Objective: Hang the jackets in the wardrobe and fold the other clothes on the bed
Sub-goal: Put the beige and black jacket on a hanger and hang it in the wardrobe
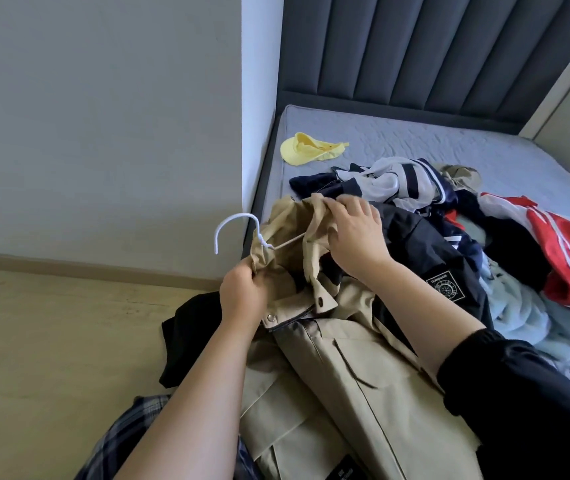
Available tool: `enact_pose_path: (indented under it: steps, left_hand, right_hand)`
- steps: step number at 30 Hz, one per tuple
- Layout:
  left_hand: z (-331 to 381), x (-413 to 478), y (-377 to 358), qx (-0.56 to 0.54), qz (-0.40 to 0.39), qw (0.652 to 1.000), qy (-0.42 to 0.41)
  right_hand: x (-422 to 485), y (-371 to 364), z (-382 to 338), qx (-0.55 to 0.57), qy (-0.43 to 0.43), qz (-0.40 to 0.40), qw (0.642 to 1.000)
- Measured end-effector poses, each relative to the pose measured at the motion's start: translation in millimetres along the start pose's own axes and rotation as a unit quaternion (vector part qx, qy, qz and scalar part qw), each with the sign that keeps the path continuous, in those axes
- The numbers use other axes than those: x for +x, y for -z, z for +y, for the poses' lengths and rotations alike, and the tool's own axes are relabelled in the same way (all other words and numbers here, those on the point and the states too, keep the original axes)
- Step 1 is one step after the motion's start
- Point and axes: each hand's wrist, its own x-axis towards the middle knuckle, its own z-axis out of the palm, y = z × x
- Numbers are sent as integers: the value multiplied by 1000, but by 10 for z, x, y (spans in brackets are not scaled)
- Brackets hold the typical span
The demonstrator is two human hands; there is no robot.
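At the bed's (415,140) near left edge, my left hand (242,297) grips the khaki jacket's (328,393) collar and my right hand (356,233) pinches its far shoulder over the white hanger (235,225), so I should seat both shoulders evenly, keeping the hook clear.

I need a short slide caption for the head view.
The left hand and right hand grip a beige fabric jacket, a white wire hanger inside its neck, at the cluttered grey bed.
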Motion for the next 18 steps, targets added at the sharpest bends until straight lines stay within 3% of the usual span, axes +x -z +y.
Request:
enact_pose_path:
  steps: [3, 10, 18]
  left_hand:
    - [26, -22, -6, 28, 11, 999, -28]
    - [267, 259, 483, 17, 88, 996, -10]
    - [1130, 1123, 1988, -8, 181, 980, -82]
  right_hand:
    - [-27, -146, 48, -34, 13, -98, 994]
    - [240, 187, -582, 121, 65, 51, 989]
    - [1256, 1223, -1770, 205, 111, 208, 950]
